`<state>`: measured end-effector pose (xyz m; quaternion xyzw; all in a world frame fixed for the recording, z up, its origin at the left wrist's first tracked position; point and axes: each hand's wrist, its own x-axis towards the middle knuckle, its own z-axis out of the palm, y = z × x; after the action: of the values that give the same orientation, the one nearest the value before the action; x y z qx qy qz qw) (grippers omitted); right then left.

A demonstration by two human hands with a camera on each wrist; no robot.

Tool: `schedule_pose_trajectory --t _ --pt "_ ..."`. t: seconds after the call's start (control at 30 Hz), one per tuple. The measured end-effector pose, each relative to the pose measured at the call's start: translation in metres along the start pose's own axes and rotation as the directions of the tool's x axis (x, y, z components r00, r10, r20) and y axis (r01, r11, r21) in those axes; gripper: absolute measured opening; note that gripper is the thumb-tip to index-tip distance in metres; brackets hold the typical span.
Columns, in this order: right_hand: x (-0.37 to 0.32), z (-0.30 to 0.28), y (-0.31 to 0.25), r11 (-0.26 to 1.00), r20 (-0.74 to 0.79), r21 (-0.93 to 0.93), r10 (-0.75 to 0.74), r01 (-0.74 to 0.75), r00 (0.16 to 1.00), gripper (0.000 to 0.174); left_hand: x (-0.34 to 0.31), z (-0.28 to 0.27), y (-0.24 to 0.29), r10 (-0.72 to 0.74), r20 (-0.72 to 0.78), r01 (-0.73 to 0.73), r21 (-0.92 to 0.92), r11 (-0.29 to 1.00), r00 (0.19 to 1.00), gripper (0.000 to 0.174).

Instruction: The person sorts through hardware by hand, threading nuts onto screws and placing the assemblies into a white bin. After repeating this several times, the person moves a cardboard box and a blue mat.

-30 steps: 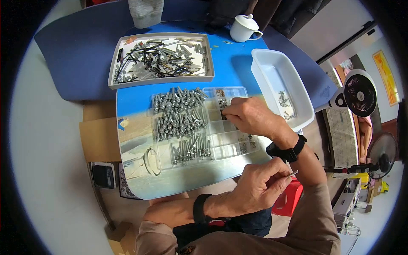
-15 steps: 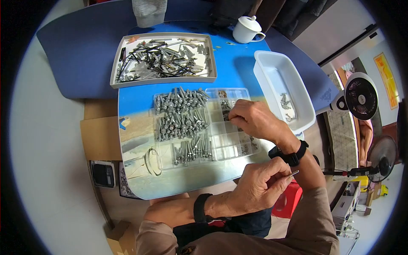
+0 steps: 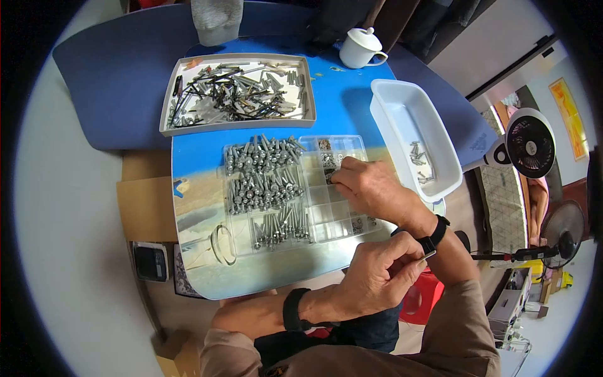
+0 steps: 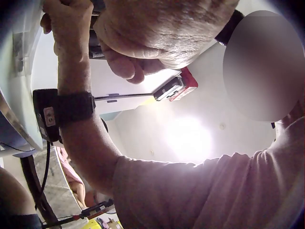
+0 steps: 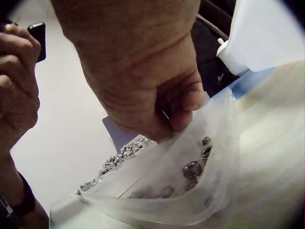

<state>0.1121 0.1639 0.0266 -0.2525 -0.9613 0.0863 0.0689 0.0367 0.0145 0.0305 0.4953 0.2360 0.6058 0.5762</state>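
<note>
In the head view my left hand (image 3: 383, 273) pinches a thin metal piece (image 3: 429, 255) between thumb and fingertips, in front of the table edge. My right hand (image 3: 377, 191) reaches over the clear divided box (image 3: 320, 215), its curled fingertips down at a compartment of small dark parts (image 3: 329, 175). A glint shows between the fingers of the right hand (image 5: 138, 81) in the right wrist view; whether they grip a part I cannot tell. Bolts (image 3: 267, 188) fill the box's left side. The left hand (image 4: 157, 36) in the left wrist view hides its piece.
A shallow carton (image 3: 164, 125) of mixed screws lies at the back left. At the right, a white tub (image 3: 408, 116) holds several screws, and a lidded cup (image 3: 359, 51) stands behind it. A wire loop (image 3: 223, 244) lies near the front left; a small fan (image 3: 531, 143) is at the right.
The right hand has shifted slightly down in the head view, its fingertips still over the same compartments. The left hand keeps its pinch, and the metal piece has tilted a little. The head view has moved slightly.
</note>
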Motion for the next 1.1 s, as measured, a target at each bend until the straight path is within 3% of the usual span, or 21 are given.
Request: schedule_pose_trajectory --t 0.23,0.33,0.53,0.77,0.83,0.97,1.0,1.03,1.07,1.1 --pt "0.003 -0.001 0.01 0.973 -0.024 0.231 0.029 -0.023 0.999 0.01 0.001 -0.001 -0.002 0.044 -0.007 -0.044 0.039 0.998 0.999 0.009" --pt "0.004 -0.003 0.011 0.968 -0.02 0.245 0.062 -0.055 0.998 0.012 0.002 -0.003 -0.001 0.01 -0.012 -0.01 -0.034 0.999 1.0 0.009" --pt "0.012 0.004 0.005 0.986 -0.021 0.115 0.125 -0.122 0.992 0.01 0.005 -0.01 0.011 0.018 -0.057 -0.017 0.02 1.0 0.998 0.009" --pt "0.017 0.001 0.004 0.992 -0.035 0.1 0.079 -0.075 0.996 0.009 0.005 -0.013 0.013 0.033 -0.09 -0.028 0.053 0.998 0.995 0.011" --pt "0.016 0.002 0.006 0.954 -0.103 0.27 0.158 -0.126 0.982 0.009 0.005 -0.014 0.016 0.028 -0.101 -0.022 0.061 0.998 0.995 0.012" --pt "0.007 0.002 0.009 0.92 -0.184 0.378 0.187 -0.106 0.965 0.007 0.007 -0.02 0.014 -0.044 -0.097 0.053 0.097 0.994 0.994 0.012" --pt "0.002 0.001 0.006 0.743 -0.074 0.629 0.352 -0.231 0.933 0.009 0.007 -0.022 0.012 -0.063 -0.107 0.078 0.137 0.988 0.992 0.012" --pt "-0.003 -0.001 0.004 0.484 0.08 0.809 0.471 -0.333 0.879 0.011 0.006 -0.025 0.012 -0.091 -0.116 0.107 0.145 0.984 0.989 0.012" --pt "-0.008 -0.003 0.002 0.483 0.078 0.811 0.47 -0.33 0.879 0.011 0.006 -0.028 0.014 -0.092 -0.115 0.108 0.148 0.983 0.989 0.012" --pt "-0.014 -0.006 0.001 0.363 0.057 0.898 0.467 -0.25 0.883 0.012 0.007 -0.032 0.016 -0.123 -0.126 0.143 0.168 0.975 0.984 0.012"
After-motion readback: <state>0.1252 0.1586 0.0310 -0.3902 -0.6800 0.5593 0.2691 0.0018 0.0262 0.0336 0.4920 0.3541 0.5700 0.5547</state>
